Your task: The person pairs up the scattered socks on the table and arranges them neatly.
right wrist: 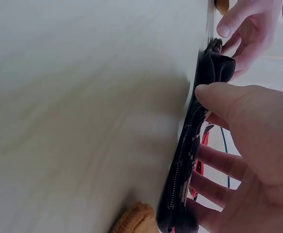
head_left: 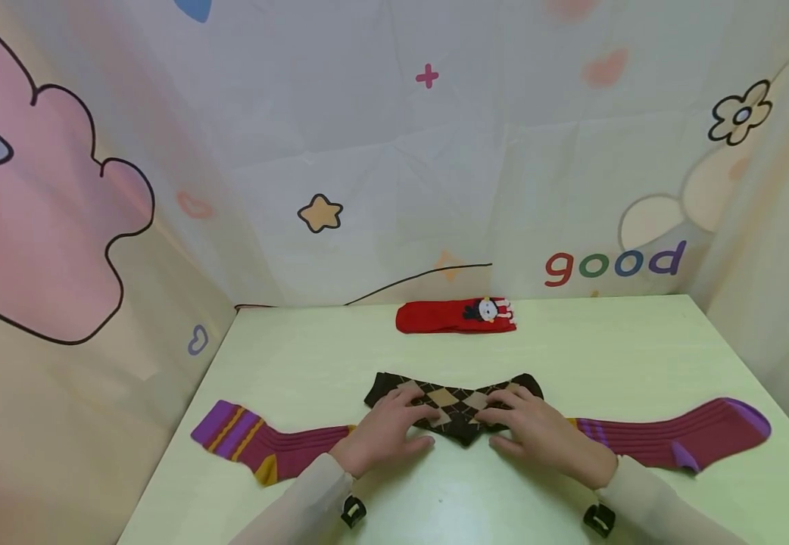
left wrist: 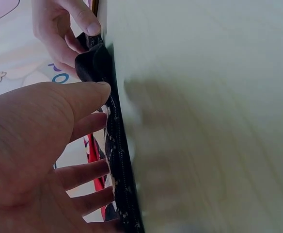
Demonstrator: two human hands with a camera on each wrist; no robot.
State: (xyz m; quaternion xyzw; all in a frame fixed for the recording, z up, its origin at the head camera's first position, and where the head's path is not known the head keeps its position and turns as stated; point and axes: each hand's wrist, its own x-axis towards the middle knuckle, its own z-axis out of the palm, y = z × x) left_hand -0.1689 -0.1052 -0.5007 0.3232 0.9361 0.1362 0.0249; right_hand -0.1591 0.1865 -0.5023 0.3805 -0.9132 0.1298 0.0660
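A dark sock with tan argyle diamonds (head_left: 461, 409) lies across the middle of the table, bent in a shallow V with its point toward me. My left hand (head_left: 391, 425) rests its spread fingertips on the left half of it. On the right half, my right hand (head_left: 537, 433) touches the cloth the same way, fingers apart and lightly bent. Both thumbs lie near the front edge. In the left wrist view the sock's near edge (left wrist: 118, 145) runs flat along the tabletop beneath the fingers, and the right wrist view shows its dark ribbed side (right wrist: 180, 160).
A maroon sock with purple and yellow bands (head_left: 285, 446) lies at left, partly behind my left forearm. Another maroon sock with purple heel and toe (head_left: 681, 439) lies at right. Near the back edge is a red sock with a cartoon figure (head_left: 435, 316). A printed curtain (head_left: 367, 151) stands behind.
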